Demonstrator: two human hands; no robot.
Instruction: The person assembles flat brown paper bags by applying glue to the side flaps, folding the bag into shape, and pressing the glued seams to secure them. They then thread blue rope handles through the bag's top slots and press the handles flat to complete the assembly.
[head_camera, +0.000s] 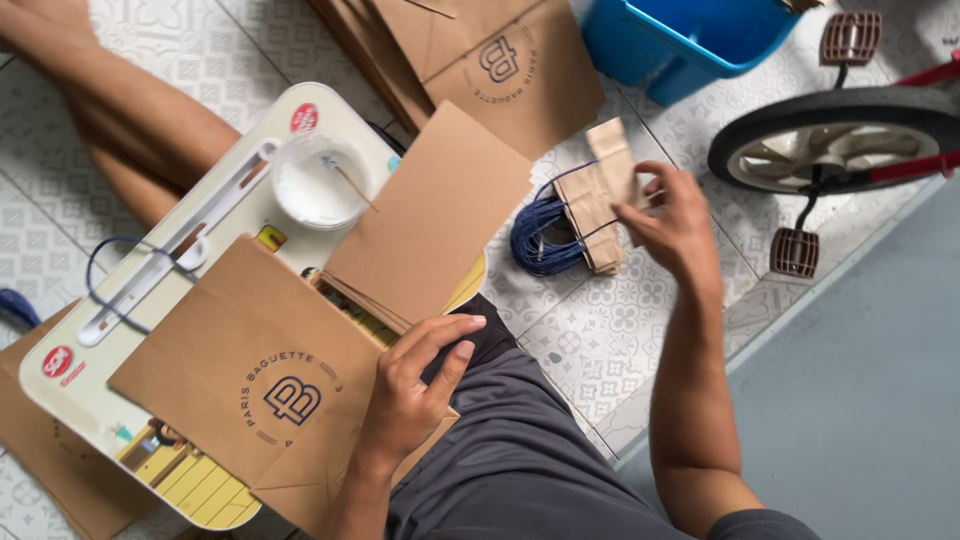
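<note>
Step in hand: paper bags are being fitted with handles, I judge; the right hand (672, 222) is picking one card strip (614, 160) off the stack of blue-corded handles (575, 222) at 1 o'clock.
Right grip: fingers pinched shut on the strip.
Left grip: the left hand (415, 385) lies loosely spread on the brown bag (255, 375) at 7 o'clock, pressing, not clasping.
Next move: probably calls for glue from the white bowl (318, 182) at 11 o'clock.
Surface: a small lap table (70, 390) on patterned floor tiles (600, 340).
Room: blue tub (680, 40), tricycle wheel (835, 140), more bags (480, 50).
</note>
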